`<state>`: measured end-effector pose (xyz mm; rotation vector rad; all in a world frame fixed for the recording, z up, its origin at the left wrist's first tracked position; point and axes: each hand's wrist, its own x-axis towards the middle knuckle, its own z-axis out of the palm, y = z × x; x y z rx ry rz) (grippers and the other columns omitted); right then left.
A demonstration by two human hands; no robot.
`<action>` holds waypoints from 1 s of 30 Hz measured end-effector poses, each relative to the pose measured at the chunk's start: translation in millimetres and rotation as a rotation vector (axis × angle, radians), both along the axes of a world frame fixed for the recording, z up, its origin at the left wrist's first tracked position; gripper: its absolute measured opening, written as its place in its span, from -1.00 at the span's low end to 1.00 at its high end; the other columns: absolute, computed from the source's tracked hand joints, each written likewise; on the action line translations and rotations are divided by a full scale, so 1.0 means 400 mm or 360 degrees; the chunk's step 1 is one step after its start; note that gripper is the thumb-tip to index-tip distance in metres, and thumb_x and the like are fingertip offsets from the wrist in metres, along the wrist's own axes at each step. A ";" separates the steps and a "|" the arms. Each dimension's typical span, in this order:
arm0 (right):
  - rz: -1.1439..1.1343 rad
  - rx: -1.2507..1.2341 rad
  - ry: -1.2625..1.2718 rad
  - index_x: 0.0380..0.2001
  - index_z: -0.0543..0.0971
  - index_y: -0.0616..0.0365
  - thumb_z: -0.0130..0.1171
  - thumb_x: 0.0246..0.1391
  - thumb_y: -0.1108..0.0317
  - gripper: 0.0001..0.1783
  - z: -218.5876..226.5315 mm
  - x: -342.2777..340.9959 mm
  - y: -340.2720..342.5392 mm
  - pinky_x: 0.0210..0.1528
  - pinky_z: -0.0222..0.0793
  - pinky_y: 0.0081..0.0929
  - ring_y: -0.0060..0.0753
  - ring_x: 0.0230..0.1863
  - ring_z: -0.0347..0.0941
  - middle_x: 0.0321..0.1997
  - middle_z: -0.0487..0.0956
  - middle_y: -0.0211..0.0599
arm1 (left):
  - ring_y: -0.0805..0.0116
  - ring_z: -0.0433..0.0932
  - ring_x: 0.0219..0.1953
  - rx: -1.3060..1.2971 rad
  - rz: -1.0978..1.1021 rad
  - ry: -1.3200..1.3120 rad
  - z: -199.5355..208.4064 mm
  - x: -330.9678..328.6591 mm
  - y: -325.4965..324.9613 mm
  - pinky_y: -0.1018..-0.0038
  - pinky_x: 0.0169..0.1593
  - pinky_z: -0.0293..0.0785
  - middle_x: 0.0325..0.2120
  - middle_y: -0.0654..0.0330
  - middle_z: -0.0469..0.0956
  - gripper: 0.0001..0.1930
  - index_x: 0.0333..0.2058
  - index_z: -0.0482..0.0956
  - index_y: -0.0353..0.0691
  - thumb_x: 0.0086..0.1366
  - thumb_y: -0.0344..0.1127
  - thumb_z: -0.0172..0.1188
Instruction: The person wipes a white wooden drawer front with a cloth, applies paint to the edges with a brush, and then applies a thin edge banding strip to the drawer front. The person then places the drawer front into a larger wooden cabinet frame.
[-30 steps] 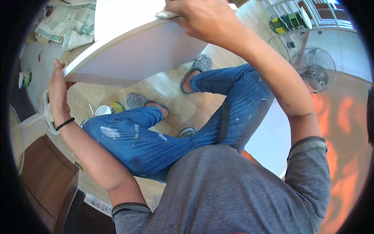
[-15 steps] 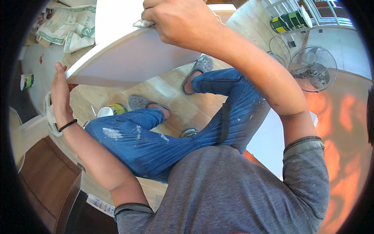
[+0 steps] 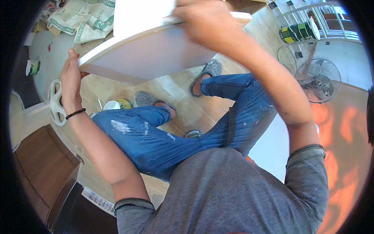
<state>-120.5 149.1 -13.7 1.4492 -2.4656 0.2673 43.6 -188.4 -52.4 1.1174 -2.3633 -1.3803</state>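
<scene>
A curved white panel (image 3: 136,62) stands up in front of my knees, its long top edge bowing across the view. At its left end my left hand (image 3: 71,80) holds the edge, hand upright, with some fingers hidden behind the panel. My right hand (image 3: 204,21), smeared by motion, is closed over the upper edge further right. It presses a thin whitish piece (image 3: 171,18) there; whether that is cloth or abrasive paper I cannot tell. A bright white surface (image 3: 144,13) lies beyond the edge.
An open paint can (image 3: 112,105) with a stick stands by my left knee. Another can (image 3: 194,133) sits between my legs. A white-spoked wheel (image 3: 56,102) is left of my forearm. Printed sacks (image 3: 93,19) lie far left. At right are a fan (image 3: 317,80) and a paint bucket (image 3: 299,32).
My right hand has shifted right along the panel's edge and is now blurred. The left hand keeps its place on the panel. The whole view has turned slightly.
</scene>
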 end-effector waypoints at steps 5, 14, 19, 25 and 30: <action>0.0301 -0.0206 -0.0169 -0.39 0.67 0.13 0.17 -0.04 0.41 -0.86 0.007 0.120 -0.234 -0.23 0.63 -0.12 -0.05 -0.26 0.71 -0.32 0.69 -0.14 | 0.16 0.55 0.10 -0.0020 0.0079 0.0046 0.003 0.021 -0.002 0.31 0.07 0.57 0.23 -0.14 0.47 -0.14 0.29 0.40 -0.49 0.52 0.34 -0.11; -0.0065 -0.0035 -0.0132 -0.28 0.69 0.09 0.18 0.06 0.41 -0.83 0.032 -0.027 0.115 -0.24 0.57 -0.14 -0.05 -0.27 0.64 -0.21 0.61 -0.25 | 0.19 0.60 0.05 0.0026 0.0027 0.0031 0.005 0.028 0.000 0.35 0.15 0.54 0.21 -0.11 0.48 -0.08 0.29 0.39 -0.49 0.48 0.40 -0.11; 0.0007 -0.0094 0.0122 -0.35 0.67 0.12 0.17 0.01 0.46 -0.86 0.017 -0.027 0.132 -0.28 0.61 -0.17 -0.10 -0.31 0.68 -0.20 0.66 -0.27 | 0.17 0.61 0.06 -0.0013 0.0014 -0.0005 0.016 0.008 0.019 0.33 0.14 0.55 0.21 -0.13 0.48 -0.07 0.30 0.38 -0.51 0.47 0.41 -0.12; 0.0277 -0.0143 0.0152 -0.46 0.64 0.14 0.19 -0.05 0.48 -0.94 -0.007 0.039 -0.051 -0.33 0.63 -0.20 -0.12 -0.34 0.70 -0.28 0.65 -0.29 | 0.15 0.62 0.05 -0.0057 0.0044 -0.0030 -0.009 0.015 -0.007 0.33 0.13 0.56 0.22 -0.14 0.47 -0.04 0.31 0.35 -0.52 0.46 0.44 -0.13; 0.0049 0.0112 -0.0032 -0.38 0.63 0.14 0.14 0.03 0.46 -0.90 0.052 -0.006 0.093 -0.29 0.57 -0.14 -0.12 -0.30 0.65 -0.25 0.58 -0.27 | 0.17 0.62 0.04 -0.0007 0.0025 -0.0014 -0.003 0.019 -0.007 0.33 0.14 0.55 0.21 -0.12 0.48 -0.04 0.30 0.38 -0.50 0.46 0.44 -0.13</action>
